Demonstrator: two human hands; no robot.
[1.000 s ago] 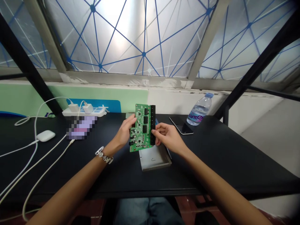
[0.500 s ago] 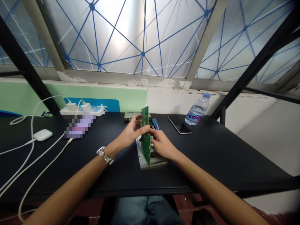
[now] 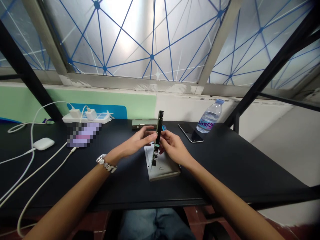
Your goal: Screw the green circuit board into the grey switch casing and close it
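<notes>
Green circuit board (image 3: pixel 158 136) held upright, edge-on — gripped between left hand (image 3: pixel 135 141) and right hand (image 3: pixel 173 146), just above metal casing (image 3: pixel 167 168).

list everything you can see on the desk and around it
circuit board: 1, green and black, upright between the hands
metal casing: 1, grey, under the hands
metal casing part: 1, grey, behind the hands
tool handle: 1, blue, just behind the board
smartphone: 1, black, right of the board
water bottle: 1, clear with blue cap, back right
power strip: 1, white, back left
chargers: 2, white, in the strip
earbud case: 1, white, left
cables: several, white, left
pixelated object: 1, obscured, near the strip
desk: 1, black, under everything
wristwatch: 1, silver, left wrist
left hand: 1, at the board
right hand: 1, at the board
</notes>
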